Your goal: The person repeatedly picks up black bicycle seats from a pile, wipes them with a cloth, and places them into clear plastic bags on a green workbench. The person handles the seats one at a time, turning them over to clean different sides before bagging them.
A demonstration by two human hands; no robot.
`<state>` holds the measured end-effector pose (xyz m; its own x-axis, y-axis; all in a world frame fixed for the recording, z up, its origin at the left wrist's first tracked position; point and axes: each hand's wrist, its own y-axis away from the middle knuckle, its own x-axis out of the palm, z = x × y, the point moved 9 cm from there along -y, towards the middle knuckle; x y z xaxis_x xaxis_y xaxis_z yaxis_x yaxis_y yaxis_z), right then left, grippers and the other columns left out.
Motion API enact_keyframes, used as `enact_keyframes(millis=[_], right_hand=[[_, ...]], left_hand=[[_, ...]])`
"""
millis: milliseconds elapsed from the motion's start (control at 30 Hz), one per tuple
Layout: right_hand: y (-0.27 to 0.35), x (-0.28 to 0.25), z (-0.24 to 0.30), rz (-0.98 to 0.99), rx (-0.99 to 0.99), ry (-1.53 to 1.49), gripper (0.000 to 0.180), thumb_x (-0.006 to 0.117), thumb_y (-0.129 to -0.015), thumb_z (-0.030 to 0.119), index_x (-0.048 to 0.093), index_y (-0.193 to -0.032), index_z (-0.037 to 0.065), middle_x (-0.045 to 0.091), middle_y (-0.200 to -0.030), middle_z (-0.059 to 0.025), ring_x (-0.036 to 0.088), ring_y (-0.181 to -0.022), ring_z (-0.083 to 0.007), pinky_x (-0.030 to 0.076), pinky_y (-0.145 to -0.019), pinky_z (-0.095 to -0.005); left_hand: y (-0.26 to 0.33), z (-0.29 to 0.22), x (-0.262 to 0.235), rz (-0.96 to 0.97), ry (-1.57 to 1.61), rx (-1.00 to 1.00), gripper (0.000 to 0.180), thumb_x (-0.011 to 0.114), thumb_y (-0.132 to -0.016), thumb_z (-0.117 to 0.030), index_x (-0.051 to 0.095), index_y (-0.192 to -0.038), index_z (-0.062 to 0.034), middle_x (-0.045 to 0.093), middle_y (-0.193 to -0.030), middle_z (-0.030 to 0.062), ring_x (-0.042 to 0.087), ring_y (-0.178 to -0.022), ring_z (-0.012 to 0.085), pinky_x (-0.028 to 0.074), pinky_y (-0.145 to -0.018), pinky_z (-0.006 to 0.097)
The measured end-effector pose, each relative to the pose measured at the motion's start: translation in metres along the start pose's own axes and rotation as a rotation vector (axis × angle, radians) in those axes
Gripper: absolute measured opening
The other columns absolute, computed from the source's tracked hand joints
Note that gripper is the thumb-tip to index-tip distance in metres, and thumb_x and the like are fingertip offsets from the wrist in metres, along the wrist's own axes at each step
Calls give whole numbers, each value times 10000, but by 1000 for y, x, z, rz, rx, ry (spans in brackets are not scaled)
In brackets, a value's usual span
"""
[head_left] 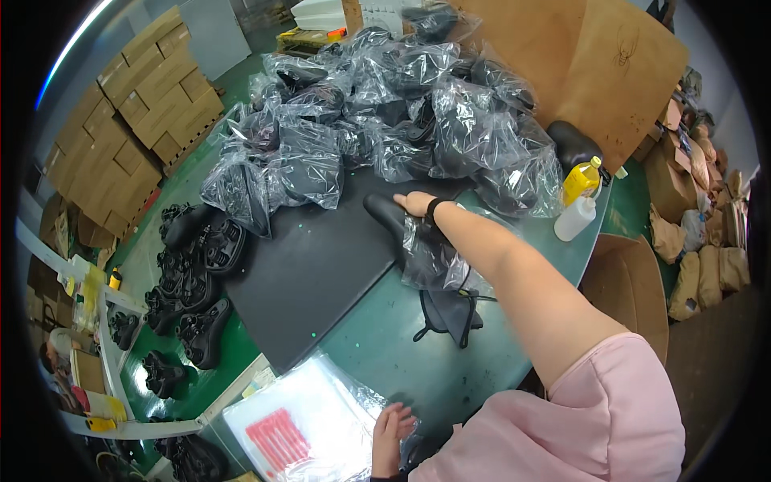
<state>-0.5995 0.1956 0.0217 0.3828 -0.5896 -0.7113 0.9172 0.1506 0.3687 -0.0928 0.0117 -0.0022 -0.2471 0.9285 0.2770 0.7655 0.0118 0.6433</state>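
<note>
One right hand (415, 202) rests on a half-bagged black saddle (387, 215).

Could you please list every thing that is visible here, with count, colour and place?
bagged saddles: many, black in clear bags, far table end
loose saddles: several, black, left table edge
black mat: one, table centre
stack of clear bags: one, near edge
yellow bottle: one, right
white bottle: one, beside it
cardboard boxes: many, brown, far left
right hand: on a saddle
left hand: touching the clear bags
</note>
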Motion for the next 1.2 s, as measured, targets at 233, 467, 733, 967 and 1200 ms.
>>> enact_keyframes(millis=[233, 467, 733, 967, 1200], right_hand=[[112, 38, 84, 63, -351, -117, 405, 682, -795, 386, 696, -791, -19, 659, -674, -163, 650, -643, -251, 507, -656, -357], [247, 63, 135, 204, -425, -614, 421, 649, -859, 327, 570, -586, 16, 426, -480, 17, 359, -433, -72, 318, -411, -289], [341, 24, 175, 539, -320, -1506, 487, 516, -960, 243, 347, -515, 142, 268, -455, 68, 197, -408, -60, 194, -418, -254], [304, 12, 135, 167, -360, -1380, 478, 558, -936, 305, 388, -527, 125, 311, -461, 67, 254, -416, -53, 225, -407, -258], [332, 68, 118, 110, -627, -920, 522, 598, -900, 323, 366, -482, 114, 279, -500, 83, 250, -492, -57, 233, -430, -290]], left_hand=[[-104, -38, 84, 242, 422, -28, 752, 349, -936, -561, 81, -1454, -86, 187, -1465, 230, 378, -1251, 433, 382, -995, 568], [-171, -8, 109, 128, 793, -2, 437, 490, -914, -430, 475, -1215, -113, 518, -1191, 85, 484, -1126, 232, 447, -920, 471], [-21, -173, 91, -71, 78, 799, 213, 515, -900, -75, 503, -1108, -29, 557, -940, 41, 531, -836, 91, 457, -720, 262], [51, -185, 16, -374, -109, 669, 285, 464, -855, -12, 502, -1138, -17, 491, -621, -6, 415, -475, 58, 347, -440, 199], [66, -215, 21, -299, -342, 616, 391, 455, -815, 33, 529, -1198, 11, 423, -541, -39, 387, -457, 31, 290, -409, 196]])
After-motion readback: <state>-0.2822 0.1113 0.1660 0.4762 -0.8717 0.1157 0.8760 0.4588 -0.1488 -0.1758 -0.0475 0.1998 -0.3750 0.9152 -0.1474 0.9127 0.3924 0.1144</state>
